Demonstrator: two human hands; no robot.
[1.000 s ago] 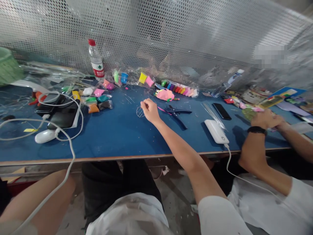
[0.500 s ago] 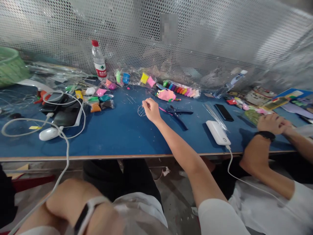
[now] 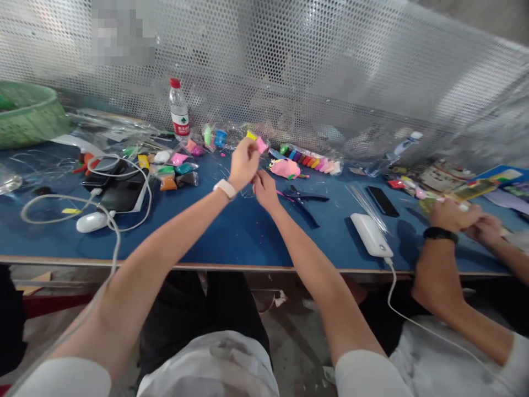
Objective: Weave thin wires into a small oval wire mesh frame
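Note:
Over the middle of the blue table, my left hand (image 3: 244, 161) is closed in a pinch, its fingertips just above those of my right hand. What it grips is too small to make out. My right hand (image 3: 265, 190) is closed too, with a thin bent wire shape (image 3: 247, 191) showing faintly at its fingers. Just behind the hands lies a pink clay figure (image 3: 285, 169) with green and yellow bits. Dark-handled pliers (image 3: 305, 199) rest right of my right hand. A yellow and a pink clay packet (image 3: 261, 145) show beyond my left fingers.
A red-capped water bottle (image 3: 179, 110) stands at the back. Clay packets (image 3: 168, 182), a phone with cables (image 3: 119, 190) and a green basket (image 3: 33, 118) are left. Rightward lie a white power bank (image 3: 372, 236), clear sticks and a black phone (image 3: 382, 200). A co-worker's hands (image 3: 458, 218) work far right.
My left arm has come up from the lap, and the left hand now meets the right above the table. My right hand has shifted slightly right. The view has turned a little left.

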